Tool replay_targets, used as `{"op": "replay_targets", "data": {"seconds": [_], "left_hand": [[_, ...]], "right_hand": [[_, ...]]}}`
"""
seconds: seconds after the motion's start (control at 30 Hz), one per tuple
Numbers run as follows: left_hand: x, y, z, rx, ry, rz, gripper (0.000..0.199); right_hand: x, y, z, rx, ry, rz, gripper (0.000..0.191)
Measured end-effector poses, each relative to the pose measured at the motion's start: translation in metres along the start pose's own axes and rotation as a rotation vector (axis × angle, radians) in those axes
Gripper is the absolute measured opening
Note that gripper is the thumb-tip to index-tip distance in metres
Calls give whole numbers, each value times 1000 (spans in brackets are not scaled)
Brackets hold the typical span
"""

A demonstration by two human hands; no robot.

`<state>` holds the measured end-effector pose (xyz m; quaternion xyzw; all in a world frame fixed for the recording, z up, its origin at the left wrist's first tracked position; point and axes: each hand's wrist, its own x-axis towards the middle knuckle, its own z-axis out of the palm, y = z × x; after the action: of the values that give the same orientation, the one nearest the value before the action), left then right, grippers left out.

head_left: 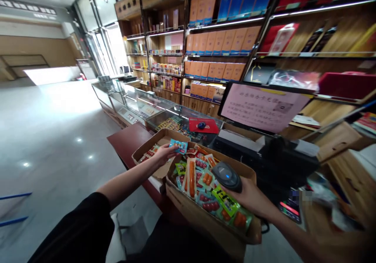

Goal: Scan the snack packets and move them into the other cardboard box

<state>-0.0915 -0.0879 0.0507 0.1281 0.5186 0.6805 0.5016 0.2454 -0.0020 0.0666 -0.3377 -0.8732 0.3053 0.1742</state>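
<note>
My left hand (168, 153) pinches a small blue snack packet (179, 146) above the place where two cardboard boxes meet. A dark handheld scanner (226, 176) with a lit blue light is in my right hand (249, 194), over the right part of the nearer box (188, 206). That box holds several sealed sausage packets, among them a long orange one (192, 177) and a bright green one (225, 201). The smaller box (161, 172) on the left has a few packets at its far side.
A monitor (263, 106) covered by a pink handwritten sheet stands behind the boxes. A red mat (202, 126) with a blue mouse lies on the glass counter (141, 98). Shelves of boxed goods line the wall. A phone (290, 208) lies at the right.
</note>
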Motion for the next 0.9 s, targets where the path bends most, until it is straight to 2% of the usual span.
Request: {"op": "replay_targets", "data": {"seconds": [0.1, 0.2, 0.27, 0.37, 0.43, 0.5, 0.6, 0.73, 0.83, 0.9], "left_hand": [[1, 24, -39, -21, 117, 61, 27], [-3, 38, -65, -50, 176, 116, 30], [-7, 41, -74, -62, 200, 135, 31], [-12, 39, -74, -65, 249, 123, 32], [-13, 33, -67, -49, 247, 101, 34], [-13, 23, -53, -23, 184, 84, 34], [-12, 2, -23, 35, 46, 50, 34], [-9, -33, 23, 173, -136, -12, 40], [-5, -60, 52, 312, -310, -20, 44], [-1, -76, 69, 424, -417, -9, 40]], "right_hand": [[5, 2, 2, 35, -102, 13, 40], [10, 4, 4, 42, -122, 15, 41], [13, 5, 6, 28, -120, 4, 42], [15, 6, 8, 22, -108, -10, 41], [15, 4, 7, 28, -94, -9, 40], [12, 2, 5, 20, -82, 0, 37], [6, 0, 0, -4, -53, 17, 34], [-7, -2, -8, 0, 2, 31, 40], [-18, -4, -14, 37, 12, 52, 43], [-26, -5, -18, 44, 37, 68, 42]]}}
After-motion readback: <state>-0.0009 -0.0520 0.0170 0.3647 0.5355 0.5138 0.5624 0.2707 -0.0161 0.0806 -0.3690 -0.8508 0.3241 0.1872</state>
